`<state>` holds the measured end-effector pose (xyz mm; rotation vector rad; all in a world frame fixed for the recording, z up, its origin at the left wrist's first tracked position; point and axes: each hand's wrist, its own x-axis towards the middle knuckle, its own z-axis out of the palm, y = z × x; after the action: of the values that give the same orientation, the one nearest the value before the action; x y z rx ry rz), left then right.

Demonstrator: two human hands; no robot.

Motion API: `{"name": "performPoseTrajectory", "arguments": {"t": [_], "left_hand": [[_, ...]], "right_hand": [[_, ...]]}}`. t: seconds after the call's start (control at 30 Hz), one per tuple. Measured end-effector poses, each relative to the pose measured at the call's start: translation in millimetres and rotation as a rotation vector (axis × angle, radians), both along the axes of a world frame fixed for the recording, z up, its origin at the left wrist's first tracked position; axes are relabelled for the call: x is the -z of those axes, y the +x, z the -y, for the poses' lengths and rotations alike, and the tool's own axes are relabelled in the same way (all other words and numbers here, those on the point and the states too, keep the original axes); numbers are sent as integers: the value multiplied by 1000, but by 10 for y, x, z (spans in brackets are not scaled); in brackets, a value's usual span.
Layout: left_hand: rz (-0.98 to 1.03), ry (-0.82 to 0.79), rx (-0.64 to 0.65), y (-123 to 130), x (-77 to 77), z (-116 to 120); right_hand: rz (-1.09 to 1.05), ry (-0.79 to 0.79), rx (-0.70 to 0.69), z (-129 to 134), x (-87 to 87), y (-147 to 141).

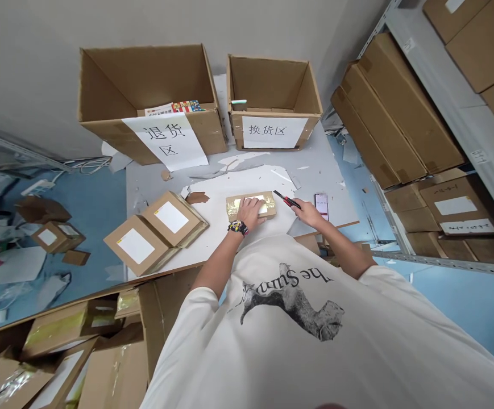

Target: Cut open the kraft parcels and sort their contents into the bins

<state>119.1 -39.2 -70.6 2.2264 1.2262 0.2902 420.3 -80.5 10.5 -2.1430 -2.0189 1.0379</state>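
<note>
A small cardboard box [233,209] with shiny tape and a white label lies on the white sheet at the middle of the table. My left hand [250,212] rests on top of it, fingers spread across the tape. In my right hand [307,213], to the right of the box, is a red and black utility knife [288,200]. Its tip points up and left, beside the box's right end. A phone [322,205] with a lit screen lies right of that hand. Two labelled cardboard boxes [170,219] [136,245] sit at the table's left.
Two large open cartons [216,133] [310,122] with paper signs stand at the table's back. Shelving [447,264] with boxes is on the right. A big carton [146,318] of parcels is at lower left; boxes and scraps litter the floor.
</note>
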Motion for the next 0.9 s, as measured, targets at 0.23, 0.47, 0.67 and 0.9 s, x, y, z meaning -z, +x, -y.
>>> {"name": "performPoseTrajectory", "arguments": {"t": [0.23, 0.47, 0.67, 0.9], "left_hand": [[-16, -13, -64, 129, 91, 13], [-2, -54, -151, 244, 171, -54], [-23, -74, -169, 268, 153, 23], [11, -47, -145, 249, 76, 109]], "right_hand": [[-109, -35, 42, 114, 81, 12], [-286, -74, 126, 182, 109, 55], [-387, -151, 223, 271, 229, 171], [-494, -261, 246, 234, 301, 197]]}}
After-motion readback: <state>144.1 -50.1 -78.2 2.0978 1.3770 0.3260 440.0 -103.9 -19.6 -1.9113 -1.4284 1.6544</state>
